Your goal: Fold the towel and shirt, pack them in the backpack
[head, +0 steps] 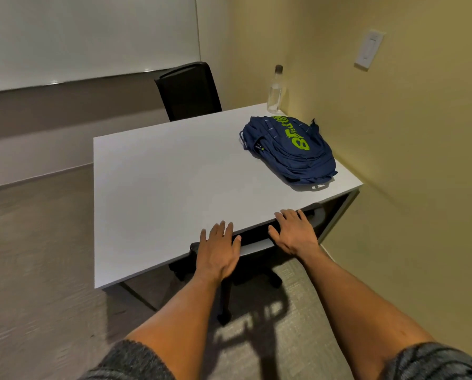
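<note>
A navy blue backpack (289,149) with lime-green lettering lies flat on the far right part of the white table (160,182), close to the wall. My left hand (219,248) rests palm down at the table's near edge, fingers apart, holding nothing. My right hand (293,231) lies palm down on the same edge a little to the right, fingers spread and empty. Both hands are well short of the backpack. No towel or shirt is in view.
A clear bottle (275,90) stands at the table's far right corner by the yellow wall. One black chair (188,91) stands behind the table; another black chair (245,272) is tucked under its near edge. A whiteboard hangs at the back left.
</note>
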Motion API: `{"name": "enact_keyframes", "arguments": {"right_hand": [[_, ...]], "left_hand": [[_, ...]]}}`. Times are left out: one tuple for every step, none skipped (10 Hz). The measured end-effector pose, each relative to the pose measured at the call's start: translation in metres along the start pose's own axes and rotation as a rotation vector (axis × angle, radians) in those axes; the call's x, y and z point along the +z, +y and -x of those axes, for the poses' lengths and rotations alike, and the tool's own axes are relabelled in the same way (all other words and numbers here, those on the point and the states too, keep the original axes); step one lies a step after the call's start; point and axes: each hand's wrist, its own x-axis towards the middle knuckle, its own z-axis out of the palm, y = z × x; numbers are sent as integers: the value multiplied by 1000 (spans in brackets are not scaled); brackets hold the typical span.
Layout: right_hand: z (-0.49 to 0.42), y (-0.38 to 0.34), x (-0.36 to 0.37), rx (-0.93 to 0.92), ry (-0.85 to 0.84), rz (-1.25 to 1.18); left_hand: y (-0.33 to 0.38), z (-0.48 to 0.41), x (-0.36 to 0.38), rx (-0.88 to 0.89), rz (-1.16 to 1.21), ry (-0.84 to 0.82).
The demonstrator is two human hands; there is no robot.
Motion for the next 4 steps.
{"name": "enact_keyframes", "arguments": {"right_hand": [[12, -41, -6, -25, -3, -10], [22, -69, -13, -41, -4, -12], [30, -111, -27, -47, 35, -28], [29, -134, -30, -71, 97, -2]], "left_hand": [[-22, 13, -8, 12, 19, 1], [-35, 21, -18, 41, 50, 3], [-57, 32, -36, 68, 91, 91], [-75, 39, -47, 76, 83, 128]]}}
